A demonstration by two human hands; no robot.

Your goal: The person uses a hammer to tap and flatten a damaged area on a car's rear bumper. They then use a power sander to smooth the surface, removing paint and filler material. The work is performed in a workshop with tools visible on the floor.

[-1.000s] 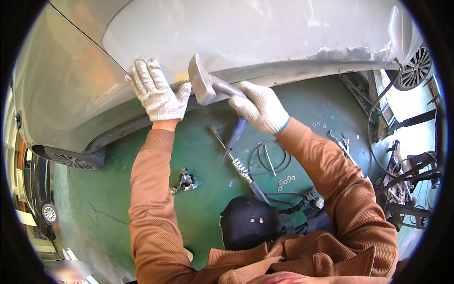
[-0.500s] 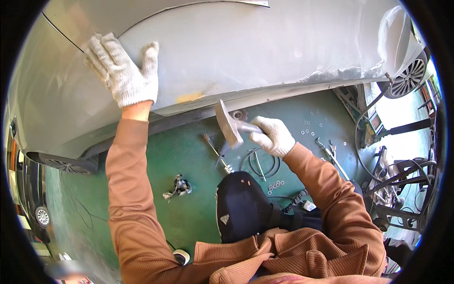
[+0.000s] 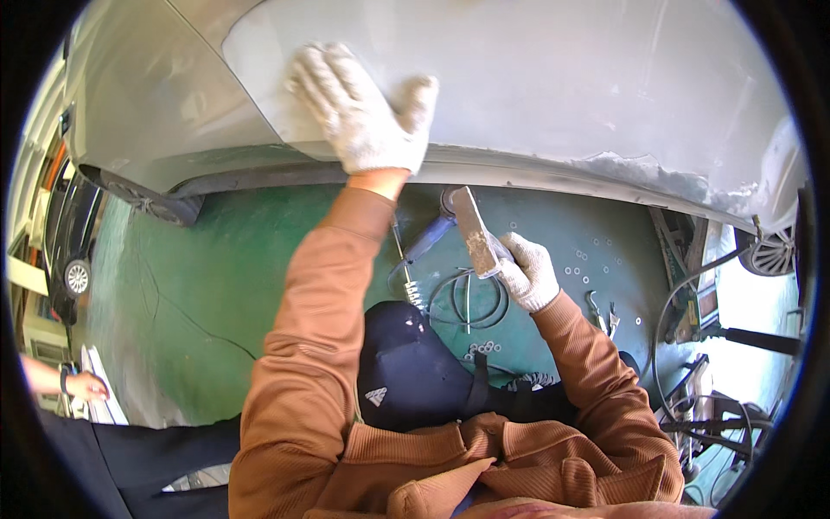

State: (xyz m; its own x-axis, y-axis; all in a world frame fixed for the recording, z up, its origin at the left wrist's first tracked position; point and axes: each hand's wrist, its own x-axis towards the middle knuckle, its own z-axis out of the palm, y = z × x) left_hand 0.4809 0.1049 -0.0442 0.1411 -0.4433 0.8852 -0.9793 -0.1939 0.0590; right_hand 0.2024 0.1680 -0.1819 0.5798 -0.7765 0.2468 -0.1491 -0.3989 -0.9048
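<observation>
We face a broad, stiff-looking grey metal car side (image 3: 553,82).
Our white-gloved left hand (image 3: 367,125) spreads over it; below, the dull-grey, long-headed hammer (image 3: 475,233) (probably head-heavy, best held by its handle) sits clasped in our white-gloved right hand (image 3: 532,272).

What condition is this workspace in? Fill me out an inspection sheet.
Surface: green floor, paler toward the left
Job's things: grey car panel, rough patch along its lower edge; hammer
Clutter: loose washers and blue power tool on the floor
Hands: gloved left hand spread over the panel; gloved right hand holding the hammer
Cables: coiled dark line and thin cable on the floor
Surroundings: dark car and another person's hand at left
</observation>
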